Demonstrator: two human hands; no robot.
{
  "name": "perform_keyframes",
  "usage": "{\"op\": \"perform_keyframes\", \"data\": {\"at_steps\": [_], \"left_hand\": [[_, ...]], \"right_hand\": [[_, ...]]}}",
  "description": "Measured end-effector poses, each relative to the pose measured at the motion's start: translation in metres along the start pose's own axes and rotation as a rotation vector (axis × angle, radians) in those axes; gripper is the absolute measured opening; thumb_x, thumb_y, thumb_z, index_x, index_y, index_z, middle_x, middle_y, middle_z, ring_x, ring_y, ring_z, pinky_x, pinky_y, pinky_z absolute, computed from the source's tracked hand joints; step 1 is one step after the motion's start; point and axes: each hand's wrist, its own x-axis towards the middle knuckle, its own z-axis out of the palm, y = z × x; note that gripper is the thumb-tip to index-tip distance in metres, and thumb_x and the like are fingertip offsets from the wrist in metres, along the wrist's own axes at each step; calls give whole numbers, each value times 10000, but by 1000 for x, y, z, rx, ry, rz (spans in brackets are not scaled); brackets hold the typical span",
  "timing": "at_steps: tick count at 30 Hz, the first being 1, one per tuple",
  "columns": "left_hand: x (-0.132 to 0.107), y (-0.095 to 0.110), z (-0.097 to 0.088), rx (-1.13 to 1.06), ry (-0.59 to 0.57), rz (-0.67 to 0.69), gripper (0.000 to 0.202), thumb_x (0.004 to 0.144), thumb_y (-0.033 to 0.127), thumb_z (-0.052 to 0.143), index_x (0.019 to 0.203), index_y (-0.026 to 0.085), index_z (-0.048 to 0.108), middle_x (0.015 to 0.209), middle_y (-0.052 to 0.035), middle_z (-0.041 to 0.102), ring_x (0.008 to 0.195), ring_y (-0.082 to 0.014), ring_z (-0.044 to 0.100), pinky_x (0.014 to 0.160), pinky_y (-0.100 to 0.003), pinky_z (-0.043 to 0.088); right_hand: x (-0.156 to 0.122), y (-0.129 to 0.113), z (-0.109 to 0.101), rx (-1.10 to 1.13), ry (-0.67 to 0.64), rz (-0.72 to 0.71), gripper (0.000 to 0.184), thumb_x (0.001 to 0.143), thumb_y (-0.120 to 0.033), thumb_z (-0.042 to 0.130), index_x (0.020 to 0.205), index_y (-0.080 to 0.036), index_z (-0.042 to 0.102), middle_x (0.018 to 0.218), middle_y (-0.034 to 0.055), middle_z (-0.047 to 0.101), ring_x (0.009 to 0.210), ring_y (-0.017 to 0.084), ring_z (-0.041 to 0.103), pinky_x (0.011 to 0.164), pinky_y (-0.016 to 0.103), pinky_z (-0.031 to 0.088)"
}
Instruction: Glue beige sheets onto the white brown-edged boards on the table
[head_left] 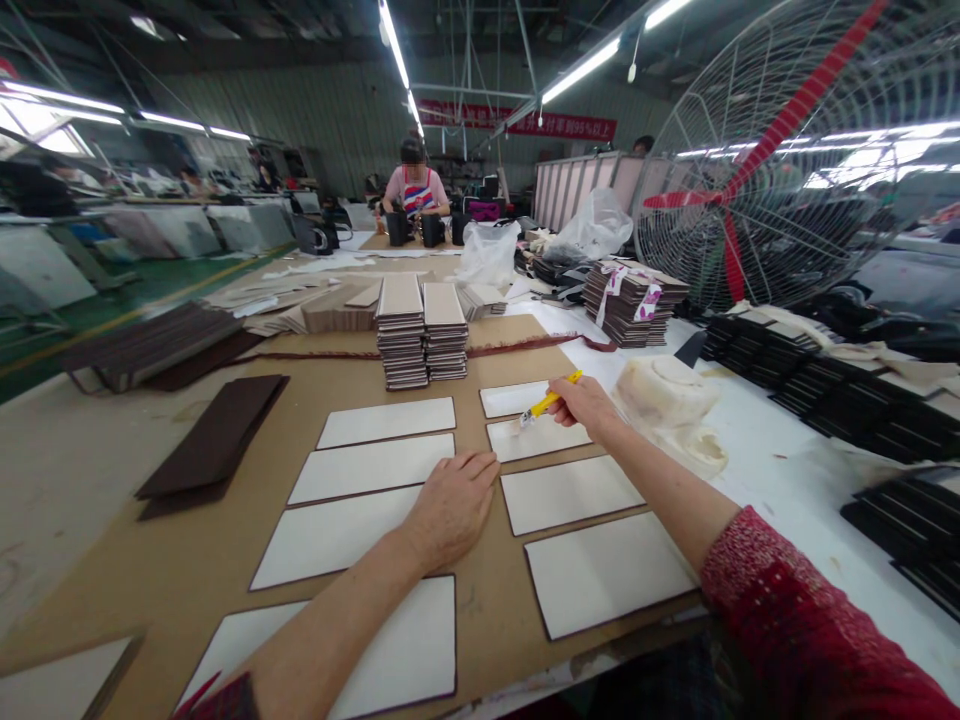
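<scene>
Several white rectangular panels [371, 465] with dark edges lie in two columns on a brown cardboard sheet [187, 570]. My left hand [450, 505] rests flat on the sheet, fingers stretched, overlapping the edge of a left-column panel. My right hand [589, 405] grips a yellow-handled brush [546, 403]; its tip touches a panel [536, 438] in the right column. A pale tub of glue [664, 395] stands just right of that hand.
Two stacks of panels [420, 335] stand beyond the laid-out ones. Dark strips [214, 440] lie at the left. Black stacked pieces [832, 385] and a large fan [795, 150] fill the right. A person [415, 190] works at the far end.
</scene>
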Motion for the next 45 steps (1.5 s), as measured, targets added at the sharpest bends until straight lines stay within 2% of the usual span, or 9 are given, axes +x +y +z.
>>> {"op": "perform_keyframes", "data": {"at_steps": [9,14,21,26,30,33,40,45], "left_hand": [[0,-2,5,15,24,12,386,1000,227,389,1350,187,547,1415,-76,559,1263,-256,485,1020,-442,417],[-1,-3,7,27,26,28,396,999,226,390,1362,176,539,1417,-80,557,1248,-261,488,1026,-446,412],[-2,-3,6,27,35,37,394,998,226,391,1355,168,547,1410,-81,561,1238,-264,496,1016,-456,425],[-1,-4,9,26,37,37,399,1000,225,384,1360,161,545,1410,-80,562,1239,-263,489,1026,-459,422],[-1,-6,11,32,44,43,400,992,221,396,1359,164,544,1411,-79,561,1244,-258,486,1031,-459,419],[-1,-5,9,33,50,40,393,993,219,399,1354,169,547,1408,-74,563,1242,-253,492,1028,-445,421],[-1,-1,2,25,39,29,364,1004,225,400,1326,167,559,1394,-59,573,1232,-251,497,998,-435,432],[-1,-1,2,28,40,30,353,1001,218,406,1310,162,567,1370,-74,581,1217,-245,502,988,-424,438]], "right_hand": [[13,14,-57,-257,160,10,281,880,-307,551,664,-149,635,597,67,694,438,129,595,427,202,462],[11,13,-85,-423,245,12,347,886,-319,528,587,-164,616,547,71,661,466,150,599,493,231,467],[5,3,-101,-599,337,14,399,887,-321,511,522,-185,594,501,79,616,619,193,647,644,254,482],[5,0,-105,-611,370,7,391,879,-350,521,537,-181,607,507,82,618,681,217,668,694,270,487],[0,1,-100,-539,347,-7,360,864,-335,548,548,-174,608,503,81,619,622,211,660,657,274,496],[-8,1,-89,-425,286,-39,322,860,-330,568,586,-167,615,510,66,629,531,179,627,580,256,498],[-31,3,-33,-39,89,-89,280,931,-381,513,865,-150,657,680,56,703,483,124,613,453,202,500],[-40,8,2,84,-38,-68,274,944,-387,523,893,-152,655,671,51,696,470,119,613,432,193,500]]}}
